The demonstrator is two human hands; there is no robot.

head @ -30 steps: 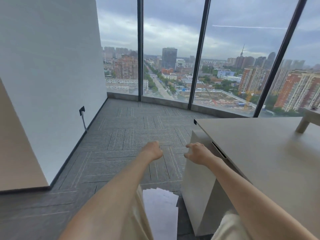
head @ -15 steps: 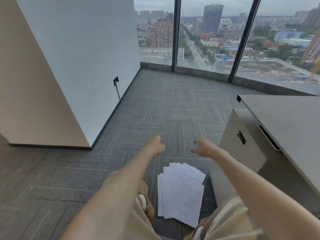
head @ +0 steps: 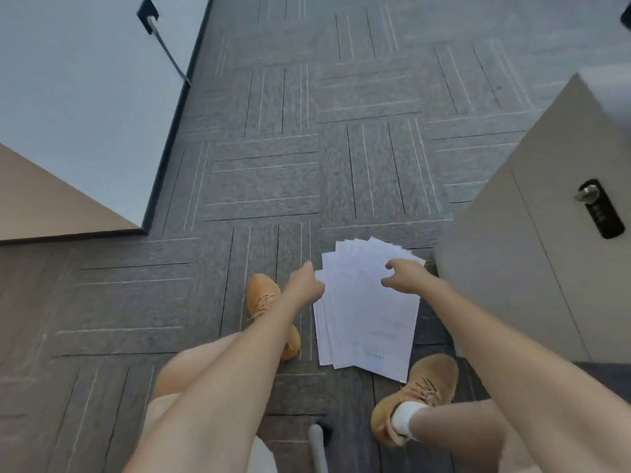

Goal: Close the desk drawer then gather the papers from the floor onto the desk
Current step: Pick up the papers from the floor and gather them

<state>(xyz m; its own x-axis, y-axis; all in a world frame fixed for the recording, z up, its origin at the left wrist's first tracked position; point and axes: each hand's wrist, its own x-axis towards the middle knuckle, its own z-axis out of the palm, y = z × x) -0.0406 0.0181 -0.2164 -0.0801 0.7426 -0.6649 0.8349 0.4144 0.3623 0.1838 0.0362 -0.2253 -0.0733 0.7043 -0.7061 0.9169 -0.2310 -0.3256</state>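
- The papers (head: pixel 367 312) lie fanned out in a loose stack on the grey carpet floor (head: pixel 273 172), between the person's two tan shoes and just beside the foot of the counter's cabinet.
- The right hand (head: pixel 404 276) is over the top right part of the fan, fingers curled downward with a gap between thumb and fingers; the grip is released and holds nothing.
- The left hand (head: pixel 305 279) is at the left edge of the papers, fingers loosely curled; whether it touches the sheets cannot be told, and its grip is likewise released.
- The left shoe (head: pixel 263 298) stands left of the stack, the right shoe (head: pixel 421 387) near its lower right corner.
- The cabinet (head: pixel 532 250) of the counter stands at the right, its front flush, with a dark lock (head: pixel 599 208) on it.
- A white wall (head: pixel 78 97) with a black outlet (head: pixel 147 12) and cable stands at the far left.
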